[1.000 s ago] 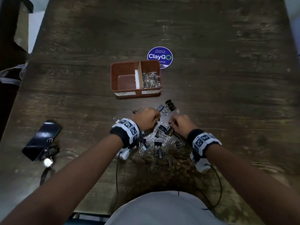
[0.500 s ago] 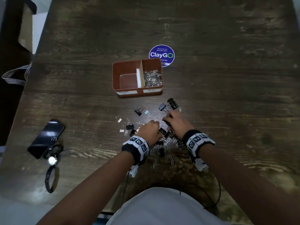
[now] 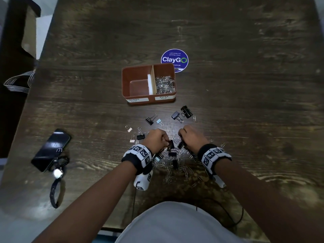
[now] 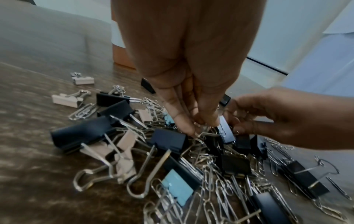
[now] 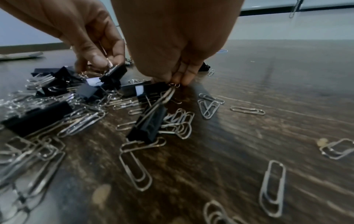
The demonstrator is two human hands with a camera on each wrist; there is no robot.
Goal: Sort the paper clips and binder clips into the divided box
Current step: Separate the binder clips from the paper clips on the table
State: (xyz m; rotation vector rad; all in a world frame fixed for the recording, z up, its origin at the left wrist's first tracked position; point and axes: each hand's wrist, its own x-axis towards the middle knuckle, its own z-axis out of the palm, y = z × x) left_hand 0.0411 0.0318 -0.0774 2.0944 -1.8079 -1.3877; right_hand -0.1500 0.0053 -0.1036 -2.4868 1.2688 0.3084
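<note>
We see both hands low in the middle of the head view, knuckles up over a heap of clips on the dark wooden table [image 3: 245, 102]. The left hand [image 3: 157, 138] has its fingers curled down into the heap, and the left wrist view shows its fingertips [image 4: 188, 128] pinching at the wire handle of a black binder clip [image 4: 226, 131] among the paper clips; the right wrist view shows the same clip [image 5: 114, 72] caught under the left thumb. The right hand [image 3: 191, 135] is also curled, and the right wrist view shows its fingertips [image 5: 182, 78] pinching the silver wire handles of another black binder clip [image 5: 149, 125], which hangs tilted with its body touching the table. The heap of paper clips [image 3: 177, 165] lies between and below the two wrists in the head view, with black, pink and pale blue binder clips mixed in. More binder clips [image 3: 184, 112] lie loose just above the hands, near the box. The brown divided box [image 3: 126, 81] stands in the upper middle of the frame; its right compartment, labelled paper clip, holds a pile of silver paper clips [image 3: 164, 85], and its left one is labelled binder clip. A round blue sticker [image 3: 174, 57] lies just behind the box. A dark phone [image 3: 50, 149] with a strap lies at the left of the frame.
</note>
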